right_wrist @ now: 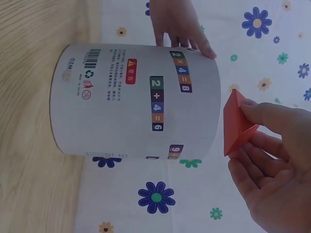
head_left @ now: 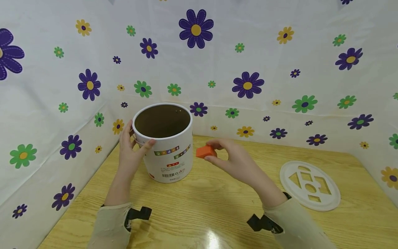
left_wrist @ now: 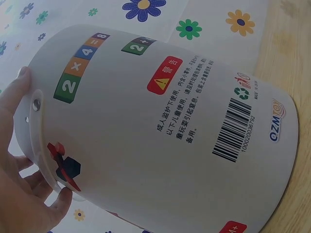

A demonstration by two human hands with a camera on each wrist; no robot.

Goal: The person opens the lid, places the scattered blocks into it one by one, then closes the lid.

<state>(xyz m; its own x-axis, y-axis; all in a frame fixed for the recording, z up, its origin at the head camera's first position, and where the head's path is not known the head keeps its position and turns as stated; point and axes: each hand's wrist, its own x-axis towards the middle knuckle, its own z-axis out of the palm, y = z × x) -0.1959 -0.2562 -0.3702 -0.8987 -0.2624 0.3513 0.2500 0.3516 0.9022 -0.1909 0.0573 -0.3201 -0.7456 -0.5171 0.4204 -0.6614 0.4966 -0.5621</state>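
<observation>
A white cylindrical bucket [head_left: 169, 160] with printed sums stands upright on the table, its dark inside visible from above. My left hand [head_left: 130, 147] grips it at the upper left, thumb on the front below the rim and fingers round the side by the white strap handle [left_wrist: 41, 141]. To the right of the bucket, my right hand [head_left: 228, 157] pinches an orange-red block [head_left: 206, 151] between thumb and fingers, above the table and apart from the bucket. In the right wrist view this block [right_wrist: 235, 124] looks wedge-shaped.
A round white plate with cut-out shapes [head_left: 286, 174] lies on the wooden table [head_left: 186, 211] at the right. Behind and at both sides hangs a white cloth with printed flowers [head_left: 214, 65]. Dark straps [head_left: 264, 223] sit on both wrists.
</observation>
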